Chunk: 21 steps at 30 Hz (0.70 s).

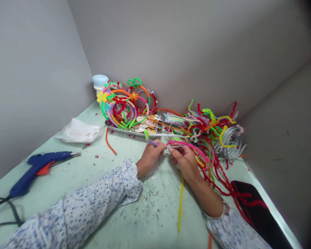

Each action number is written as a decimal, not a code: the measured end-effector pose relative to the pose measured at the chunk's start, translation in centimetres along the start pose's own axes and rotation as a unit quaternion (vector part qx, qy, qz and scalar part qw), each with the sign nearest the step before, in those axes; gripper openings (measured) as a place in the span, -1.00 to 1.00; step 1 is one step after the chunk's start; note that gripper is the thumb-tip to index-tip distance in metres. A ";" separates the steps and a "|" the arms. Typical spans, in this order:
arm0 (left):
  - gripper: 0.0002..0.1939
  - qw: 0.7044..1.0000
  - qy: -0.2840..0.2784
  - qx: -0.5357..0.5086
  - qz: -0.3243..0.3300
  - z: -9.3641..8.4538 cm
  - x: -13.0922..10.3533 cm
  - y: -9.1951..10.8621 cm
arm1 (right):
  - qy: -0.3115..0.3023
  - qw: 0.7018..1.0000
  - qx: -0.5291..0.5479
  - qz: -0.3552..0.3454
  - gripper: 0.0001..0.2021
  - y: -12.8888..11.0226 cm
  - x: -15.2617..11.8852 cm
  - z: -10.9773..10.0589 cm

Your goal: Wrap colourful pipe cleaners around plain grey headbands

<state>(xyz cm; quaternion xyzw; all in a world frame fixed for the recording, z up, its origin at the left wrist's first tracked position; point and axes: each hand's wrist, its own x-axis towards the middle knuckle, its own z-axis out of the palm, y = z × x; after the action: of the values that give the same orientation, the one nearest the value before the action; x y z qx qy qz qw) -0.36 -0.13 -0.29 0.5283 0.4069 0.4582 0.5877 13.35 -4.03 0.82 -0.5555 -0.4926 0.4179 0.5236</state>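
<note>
Fingers closed, my left hand [152,156] grips a thin white headband [171,135] near its end. Green and purple pipe cleaner [146,134] wraps that end, which sticks out above the left fingers. My right hand [186,162] pinches a pink pipe cleaner [200,152] against the band, close to the left fingertips. The pink strand trails right over the back of the right hand. Just beyond both hands lies a tangle of coloured pipe cleaners [207,119]. A yellow pipe cleaner [180,207] extends toward me from under the right hand.
Decorated headbands [119,100] stand piled on a metal tray [124,132] with flat pieces. At left are a blue glue gun [28,176] with its cord and a plastic bag [79,130]. Grey headbands [230,141] and a dark phone [259,211] lie right. Walls border the table.
</note>
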 end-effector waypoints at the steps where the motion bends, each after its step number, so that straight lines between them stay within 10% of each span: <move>1: -0.82 1.000 0.000 -0.009 -0.007 0.1 0.0 0.1 | -0.001 1.000 0.017 0.000 -0.76 0.1 0.1 0.1; 21: -0.78 0.999 -0.035 -0.032 -0.024 0.3 -0.2 0.4 | -0.012 0.999 -0.035 -0.018 -0.70 1.2 0.6 -0.3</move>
<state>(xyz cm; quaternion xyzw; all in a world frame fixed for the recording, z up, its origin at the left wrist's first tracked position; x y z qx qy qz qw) -0.19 -0.36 0.15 0.5147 0.3838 0.4378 0.6294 13.87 -3.42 -0.33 -0.5593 -0.5237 0.3973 0.5050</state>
